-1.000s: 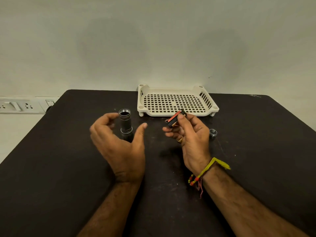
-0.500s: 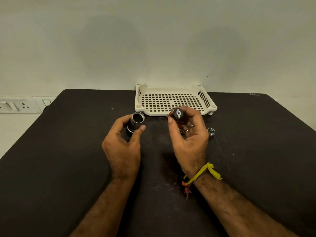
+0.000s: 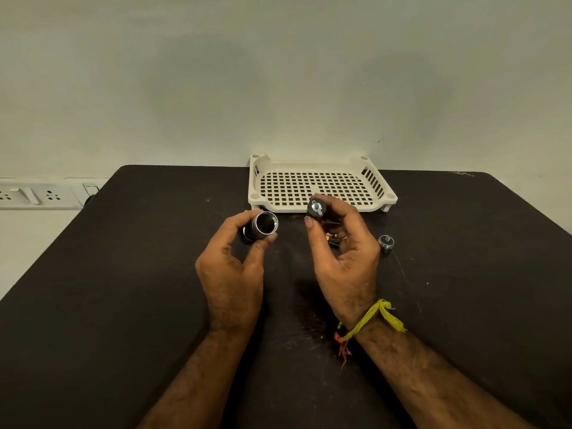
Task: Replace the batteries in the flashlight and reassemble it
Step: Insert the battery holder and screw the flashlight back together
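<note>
Your left hand [image 3: 230,270] grips the flashlight body [image 3: 261,227], open end tilted toward centre frame; your right hand [image 3: 343,258] pinches the battery holder [image 3: 316,209]. Line up both axes before sliding in. The tail cap [image 3: 386,242] waits right of centre, the tray [image 3: 322,162] behind; nothing blocks you.

Your left hand [image 3: 230,267] has closed on the flashlight body [image 3: 261,226] and tipped it off upright — open end now faces you and the right. Your right hand [image 3: 342,252] turned the battery holder [image 3: 316,208] — metal-contact end now toward the camera, nearer the body.
</note>
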